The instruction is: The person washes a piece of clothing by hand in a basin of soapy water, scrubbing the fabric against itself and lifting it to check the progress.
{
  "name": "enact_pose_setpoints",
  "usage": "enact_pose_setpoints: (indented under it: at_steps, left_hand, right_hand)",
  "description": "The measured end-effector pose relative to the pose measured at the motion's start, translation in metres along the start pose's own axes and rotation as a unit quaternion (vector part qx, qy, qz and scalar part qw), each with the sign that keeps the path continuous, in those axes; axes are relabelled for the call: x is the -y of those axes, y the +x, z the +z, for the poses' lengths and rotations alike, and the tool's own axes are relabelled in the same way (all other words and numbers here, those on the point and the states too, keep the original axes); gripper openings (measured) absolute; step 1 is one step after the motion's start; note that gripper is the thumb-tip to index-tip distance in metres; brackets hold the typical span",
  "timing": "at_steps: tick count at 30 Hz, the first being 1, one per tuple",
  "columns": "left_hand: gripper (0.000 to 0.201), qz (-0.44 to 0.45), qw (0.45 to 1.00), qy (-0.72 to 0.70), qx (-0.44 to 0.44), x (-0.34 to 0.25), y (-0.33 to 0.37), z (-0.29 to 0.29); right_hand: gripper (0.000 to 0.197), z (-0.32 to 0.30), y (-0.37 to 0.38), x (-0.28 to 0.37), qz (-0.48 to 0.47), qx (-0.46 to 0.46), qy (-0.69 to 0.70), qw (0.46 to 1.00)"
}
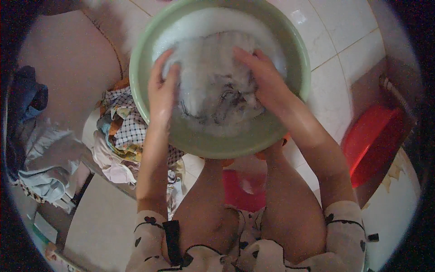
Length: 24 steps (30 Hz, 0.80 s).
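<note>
A: So what step are we looking at?

B: Handwashing, I'd say. A pale cloth [206, 81] with dark patches lies wet in the green basin [213, 147], white suds [217, 18] around its far side, and it seems to be at the working-over stage rather than the rinse.

A: And the hands?

B: Both are at the cloth. The left hand [161, 88] is by its left edge, thumb and fingers parted; the right hand [270, 79] reaches over its right side, fingers a little spread. Whether either grip is clamped on fabric I can't tell (blur and bunched folds get in the way).

A: What does the next move call for?

B: A firm hold on both sides, my guess, so the fabric can be rubbed against itself. With that much foam, clean water looks like a later matter.

A: Any brand or label to read?

B: None I can make out. The cloth's dark patches are too smeared to tell print from crease; the heaped clothes [131, 133] left of the basin show checks, no legible lettering, and the red tub [371, 140] looks plain.
</note>
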<state>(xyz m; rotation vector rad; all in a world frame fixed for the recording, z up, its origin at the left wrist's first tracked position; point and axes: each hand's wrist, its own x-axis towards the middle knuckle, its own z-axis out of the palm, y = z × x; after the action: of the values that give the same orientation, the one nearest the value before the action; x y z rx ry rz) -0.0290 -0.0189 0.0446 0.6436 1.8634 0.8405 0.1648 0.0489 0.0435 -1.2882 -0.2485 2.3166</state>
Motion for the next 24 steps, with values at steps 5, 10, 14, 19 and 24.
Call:
enact_pose_setpoints:
  at_steps: [5,10,14,19,24]
  left_hand:
    - [0.050,0.175,0.928,0.327,0.025,0.033,0.046,0.051]
    - [0.053,0.100,0.912,0.399,0.002,0.071,0.072,0.043]
    - [0.049,0.177,0.944,0.266,-0.085,0.057,0.049,0.046]
    - [0.028,0.293,0.924,0.231,-0.081,0.015,-0.037,0.066]
    - [0.016,0.402,0.861,0.311,0.002,0.043,-0.008,0.028]
  right_hand:
    - [0.050,-0.029,0.088,-0.042,-0.186,-0.214,-0.434,0.855]
    - [0.039,-0.041,0.112,-0.054,-0.142,-0.224,-0.561,0.784]
    - [0.028,-0.035,0.113,-0.053,-0.067,-0.131,-0.664,0.733]
    - [0.027,-0.014,0.079,-0.057,-0.064,0.091,-0.267,0.957]
    - [0.025,0.021,0.028,-0.047,0.023,0.137,-0.038,0.990]
